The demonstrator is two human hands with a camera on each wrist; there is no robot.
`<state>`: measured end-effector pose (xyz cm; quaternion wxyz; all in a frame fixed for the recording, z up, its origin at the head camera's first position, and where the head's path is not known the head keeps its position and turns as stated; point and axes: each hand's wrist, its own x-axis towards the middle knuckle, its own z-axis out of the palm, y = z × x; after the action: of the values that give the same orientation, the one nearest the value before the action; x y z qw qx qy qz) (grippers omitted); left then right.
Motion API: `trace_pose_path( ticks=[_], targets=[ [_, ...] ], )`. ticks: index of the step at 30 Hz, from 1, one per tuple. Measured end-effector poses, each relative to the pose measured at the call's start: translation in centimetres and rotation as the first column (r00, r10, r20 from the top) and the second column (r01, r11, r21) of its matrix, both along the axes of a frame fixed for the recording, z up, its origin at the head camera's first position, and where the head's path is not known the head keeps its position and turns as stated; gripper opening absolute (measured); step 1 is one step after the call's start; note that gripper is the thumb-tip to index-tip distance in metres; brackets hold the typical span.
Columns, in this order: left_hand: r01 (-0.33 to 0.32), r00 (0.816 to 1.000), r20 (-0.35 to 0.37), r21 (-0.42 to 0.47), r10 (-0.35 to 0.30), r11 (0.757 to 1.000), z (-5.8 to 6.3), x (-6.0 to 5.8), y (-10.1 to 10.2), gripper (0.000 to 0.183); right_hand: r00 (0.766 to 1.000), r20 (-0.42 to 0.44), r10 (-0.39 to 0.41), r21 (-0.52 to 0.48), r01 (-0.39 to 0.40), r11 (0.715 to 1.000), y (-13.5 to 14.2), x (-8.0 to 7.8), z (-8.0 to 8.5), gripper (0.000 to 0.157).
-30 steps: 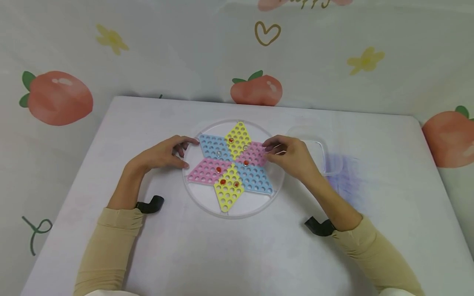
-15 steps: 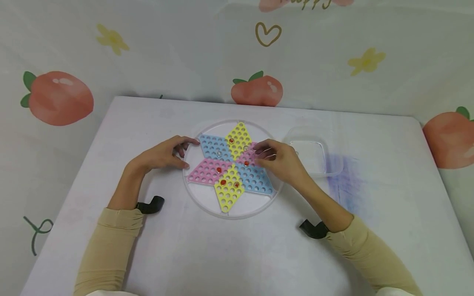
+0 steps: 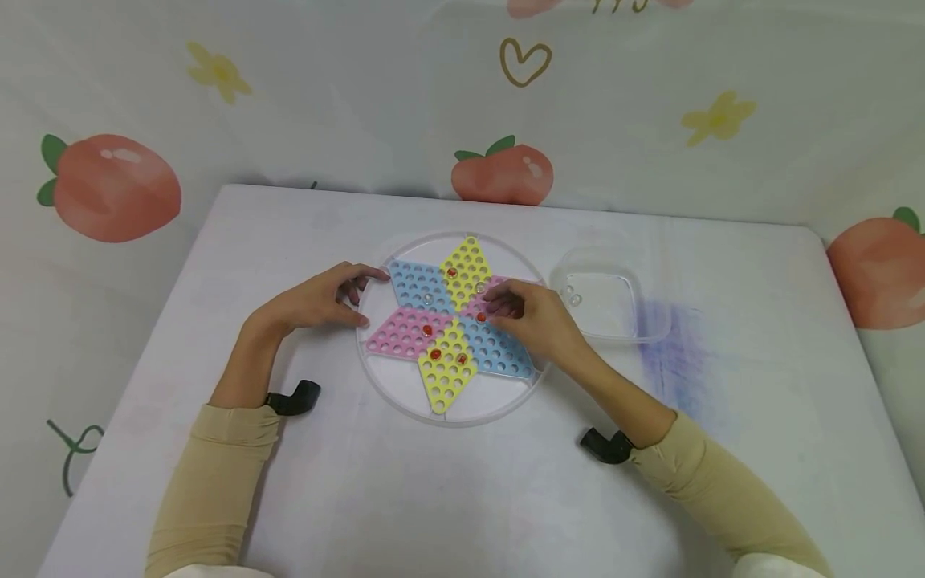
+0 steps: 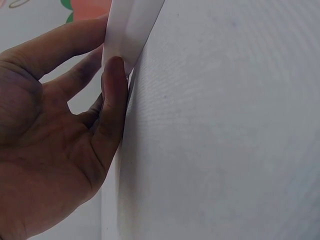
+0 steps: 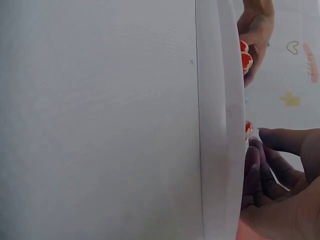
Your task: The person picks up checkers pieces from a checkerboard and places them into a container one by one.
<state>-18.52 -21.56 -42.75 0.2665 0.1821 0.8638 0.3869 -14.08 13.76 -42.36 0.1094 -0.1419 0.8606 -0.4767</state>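
Note:
A round Chinese checkers board [image 3: 444,417] with a star of yellow, pink and blue holed sections lies on the table. Several red marbles [image 3: 427,330] and two clear marbles [image 3: 428,299] sit in its holes. My left hand [image 3: 318,297] rests thumb and fingertips on the board's left rim; the left wrist view shows the thumb [image 4: 114,95] against the white edge. Over the right-hand pink section, my right hand [image 3: 535,317] has curled fingers. A small clear glint between its thumb and fingertips, in the right wrist view, looks like a clear marble [image 5: 255,134]. The hand partly hides it.
A clear plastic container [image 3: 654,321] stands right of the board, with a few clear marbles [image 3: 576,300] at its left side. A purple-blue stain [image 3: 675,353] marks the white table [image 3: 405,498]. A patterned cloth [image 3: 347,104] hangs behind.
My right hand has shifted left across the pink section towards the board's centre, uncovering the container and its clear marbles. My left hand stays on the rim.

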Motion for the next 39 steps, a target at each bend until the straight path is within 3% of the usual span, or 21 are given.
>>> trace_pose_path(
  ticks=[21, 27, 39],
  targets=[
    [-0.012, 1.000, -0.007, 0.010, 0.012, 1.000, 0.0, 0.1, -0.1, 0.070, 0.999, -0.005, 0.042, 0.213, -0.040, 0.976, -0.9, -0.2, -0.4, 0.033],
    [-0.016, 1.000, -0.004, 0.010, 0.016, 1.000, 0.0, 0.2, -0.2, 0.070, 1.000, -0.007, -0.005, 0.243, 0.007, 0.970, -1.3, 0.0, -0.3, 0.031],
    [-0.019, 1.000, -0.001, -0.002, 0.019, 1.000, 0.0, 0.1, -0.2, 0.070, 0.998, -0.067, 0.005, 0.225, 0.010, 0.974, -1.4, 0.0, -0.2, 0.024]
  ],
)
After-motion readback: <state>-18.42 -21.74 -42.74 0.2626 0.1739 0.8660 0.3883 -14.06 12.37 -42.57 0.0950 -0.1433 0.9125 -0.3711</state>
